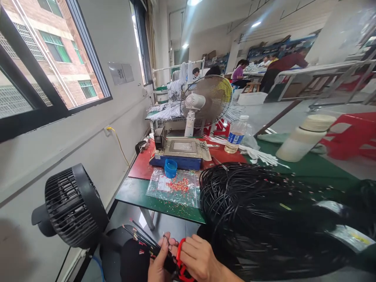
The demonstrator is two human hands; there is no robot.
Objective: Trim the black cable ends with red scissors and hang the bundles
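Low in front of me, my left hand (160, 260) is closed around several black cables (143, 237), whose stripped ends show reddish and pale wire tips. Its thumb and fingertips pinch one cable end. Close beside it, my right hand (201, 256) grips red-handled scissors (182, 270); their blades are hidden behind the fingers and cables. Both hands are over my dark-clothed lap, below the table edge. On the table to the right lies a big heap of coiled black cables (232, 192).
The green table (132, 196) carries a plastic bag (152, 190) with red and yellow scraps, a blue cup (170, 168), a blue heated box (179, 162), a bottle (235, 135) and a tumbler (304, 139). Fans stand left (73, 207) and behind (195, 102). People work farther back.
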